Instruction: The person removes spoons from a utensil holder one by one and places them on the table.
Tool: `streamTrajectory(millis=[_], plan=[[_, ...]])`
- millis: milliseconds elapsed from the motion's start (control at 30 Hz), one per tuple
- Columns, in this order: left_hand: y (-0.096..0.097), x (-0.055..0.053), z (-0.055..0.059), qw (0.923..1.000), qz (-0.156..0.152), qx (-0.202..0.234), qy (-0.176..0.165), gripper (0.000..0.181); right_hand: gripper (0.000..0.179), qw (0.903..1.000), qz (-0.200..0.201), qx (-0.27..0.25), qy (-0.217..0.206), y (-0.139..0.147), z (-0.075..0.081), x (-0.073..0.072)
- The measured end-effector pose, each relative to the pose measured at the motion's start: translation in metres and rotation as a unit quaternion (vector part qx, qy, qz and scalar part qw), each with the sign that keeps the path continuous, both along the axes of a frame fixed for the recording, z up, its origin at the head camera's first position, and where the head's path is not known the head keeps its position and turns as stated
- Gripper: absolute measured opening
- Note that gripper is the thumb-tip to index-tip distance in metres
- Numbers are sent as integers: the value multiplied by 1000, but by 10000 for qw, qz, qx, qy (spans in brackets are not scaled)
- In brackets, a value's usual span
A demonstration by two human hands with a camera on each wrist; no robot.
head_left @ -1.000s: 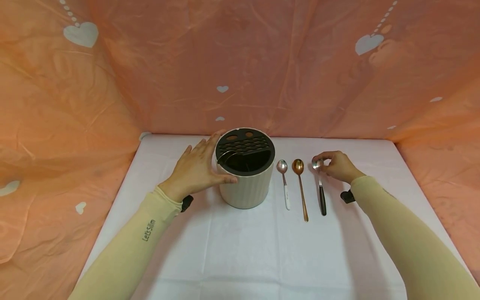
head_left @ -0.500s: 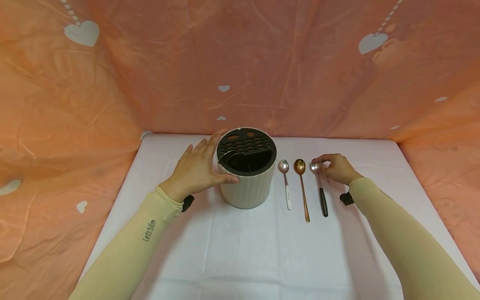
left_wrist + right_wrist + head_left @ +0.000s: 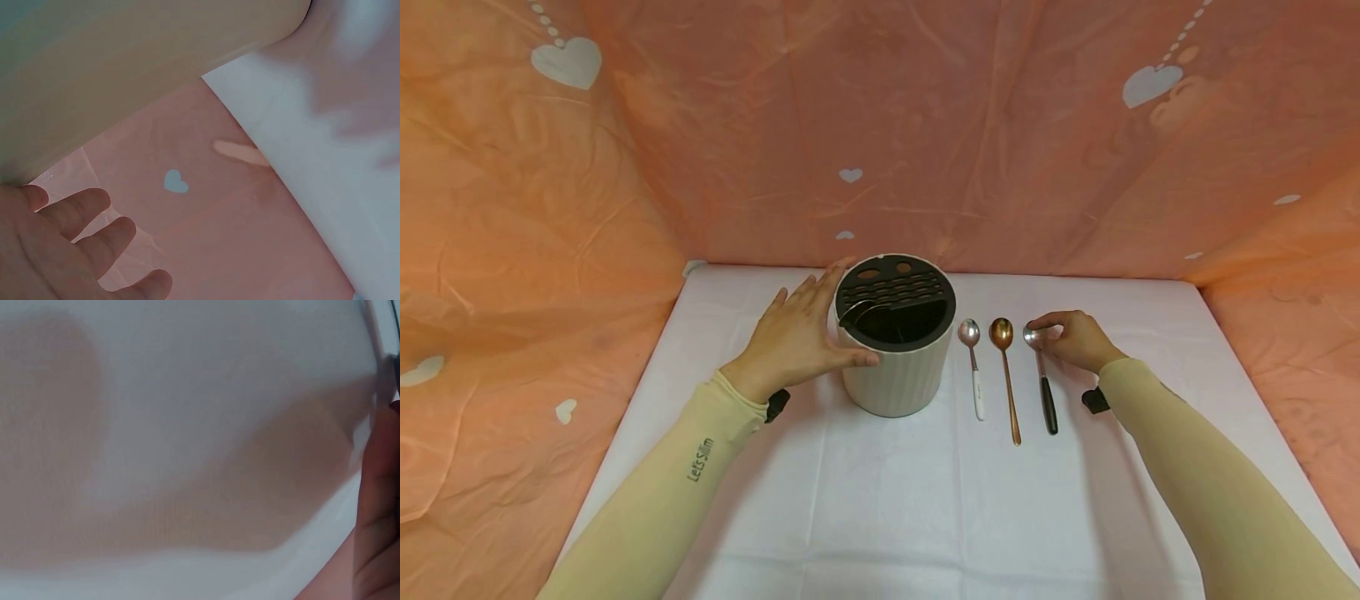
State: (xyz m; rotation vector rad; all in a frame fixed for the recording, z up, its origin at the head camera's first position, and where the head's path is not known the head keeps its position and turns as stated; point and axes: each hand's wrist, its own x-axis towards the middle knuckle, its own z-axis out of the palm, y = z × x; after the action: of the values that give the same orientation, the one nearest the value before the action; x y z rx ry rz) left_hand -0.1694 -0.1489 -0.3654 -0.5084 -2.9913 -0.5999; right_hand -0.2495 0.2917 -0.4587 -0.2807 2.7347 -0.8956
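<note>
My left hand rests with straight, spread fingers against the left side of a ribbed off-white utensil holder, its thumb across the front. A black lid with round holes, slots and a large opening tops the holder. On the right, my right hand pinches the bowl end of a black-handled spoon, index finger at the bowl's far edge. This spoon lies on the white cloth, its handle towards me. Beside it lie a copper-coloured spoon and a white-handled spoon, roughly parallel.
The white cloth covers the table. Orange sheeting with pale hearts encloses it at the back and both sides. A thin curved metal piece shows at the left of the lid's opening.
The head view has shifted slightly. My right hand stays at the black-handled spoon's bowl, with only a tiny shift of both. The left hand and holder keep their places.
</note>
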Motion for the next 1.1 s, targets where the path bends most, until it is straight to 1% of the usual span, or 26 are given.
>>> streamTrajectory(millis=[233,433,567,700,800,900,1100], plan=[[1,0,1,10000,-9,-22,-7,123,24,9998,22,11,210,3,-4,0],[1,0,1,10000,-10,8,14,123,25,9990,44,204,393,4,-4,1],[2,0,0,10000,-9,33,6,122,23,9992,53,248,296,4,-1,2],[1,0,0,10000,4,37,-4,123,26,9996,52,217,182,7,3,2],[0,1,0,10000,20,42,-16,123,28,9992,83,274,262,11,8,1],[0,1,1,10000,16,49,-45,123,29,9985,128,373,367,16,16,3],[0,0,2,10000,13,83,-42,124,32,9984,111,391,405,19,40,8]])
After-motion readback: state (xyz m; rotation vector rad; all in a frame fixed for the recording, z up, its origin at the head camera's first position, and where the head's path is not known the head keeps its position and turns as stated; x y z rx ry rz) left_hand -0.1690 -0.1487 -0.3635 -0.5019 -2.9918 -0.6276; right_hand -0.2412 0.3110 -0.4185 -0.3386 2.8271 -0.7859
